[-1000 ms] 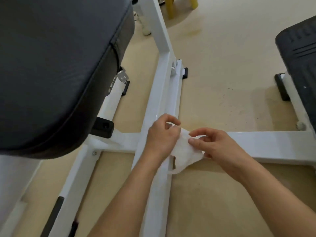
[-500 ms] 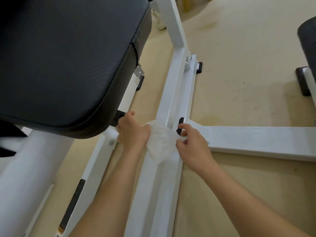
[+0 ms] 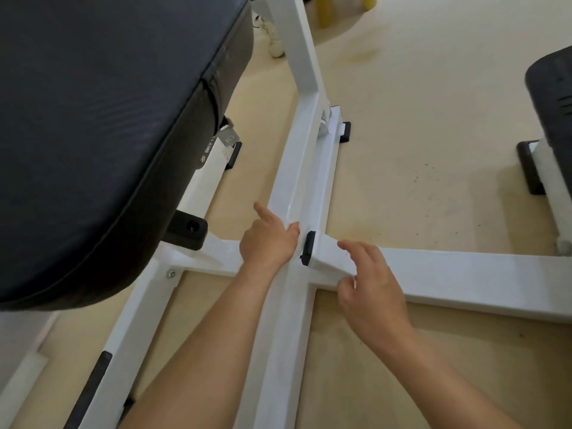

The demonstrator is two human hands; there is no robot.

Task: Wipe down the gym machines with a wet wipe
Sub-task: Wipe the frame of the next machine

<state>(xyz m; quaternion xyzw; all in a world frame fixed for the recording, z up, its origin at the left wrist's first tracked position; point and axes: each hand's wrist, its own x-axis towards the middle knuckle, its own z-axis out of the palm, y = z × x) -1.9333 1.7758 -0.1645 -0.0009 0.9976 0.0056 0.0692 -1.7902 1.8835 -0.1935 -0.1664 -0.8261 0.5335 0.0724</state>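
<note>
Seems partway: presses left hand (image 3: 267,243), fingers (image 3: 261,212) mostly curled, hold unclear, on centre rail (image 3: 305,168); rests right hand (image 3: 374,292), fingers loosely bent, on crossbar (image 3: 464,274); cannot make out wipe; upper-left pad (image 3: 93,119) judged outstanding.

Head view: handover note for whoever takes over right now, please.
Left hand: on the white steel floor rail where the white cross beam meets it, index finger out, other fingers curled over the rail's edge. The white wet wipe is not visible, possibly under this hand.
Right hand: fingers loosely curled, tips at the cross beam beside the black end cap; nothing plainly held.
Done: cannot tell. Left, likely: rail farther along, cross beam, black padded seat.
</note>
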